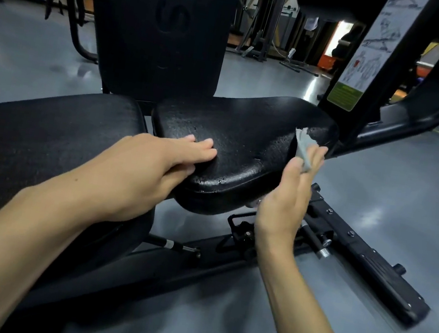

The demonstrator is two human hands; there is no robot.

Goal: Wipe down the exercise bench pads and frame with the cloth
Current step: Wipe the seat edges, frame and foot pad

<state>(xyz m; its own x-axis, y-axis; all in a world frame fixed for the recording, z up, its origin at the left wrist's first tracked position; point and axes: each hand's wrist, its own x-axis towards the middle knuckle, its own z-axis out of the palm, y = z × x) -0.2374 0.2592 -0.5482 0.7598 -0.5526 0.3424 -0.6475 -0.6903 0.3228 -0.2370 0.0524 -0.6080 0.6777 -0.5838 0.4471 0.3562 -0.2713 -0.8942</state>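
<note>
The black padded exercise bench (44, 138) ran its long axis from lower left toward upper right, over a grey glossy floor (378, 206); its textured black seat pad (239, 140) tilted up toward the far right, surface pebbled and shiny; the black steel frame rail (364, 258) lay beneath, angling to the lower right; the left hand (155, 162) gripped the pad's near left edge, fingers on top and thumb curled beneath; the right hand (288, 194) pinched a small crumpled pale grey cloth (303, 148) against the pad's right edge
</note>
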